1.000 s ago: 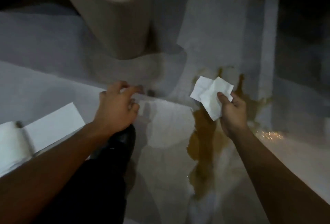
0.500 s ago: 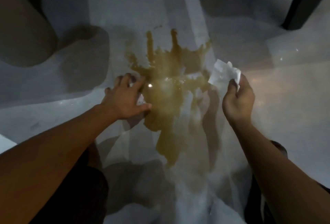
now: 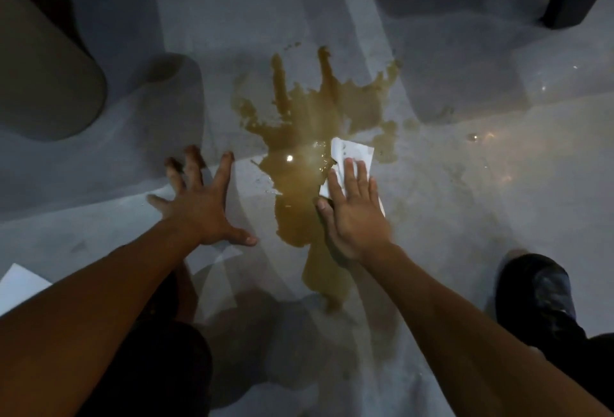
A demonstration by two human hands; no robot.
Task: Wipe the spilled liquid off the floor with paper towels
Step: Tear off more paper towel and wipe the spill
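Pressing: right hand (image 3: 354,213) flat fingers on paper towel (image 3: 353,154) at spill (image 3: 299,157) edge | left hand (image 3: 202,203) splayed, empty

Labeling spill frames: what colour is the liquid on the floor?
Yellowish brown spilled liquid; only the head view shows it.

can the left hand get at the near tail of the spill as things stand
Probably yes: the left hand is open, spread flat on the floor beside the spill, holding nothing, and nothing lies between it and the tail.
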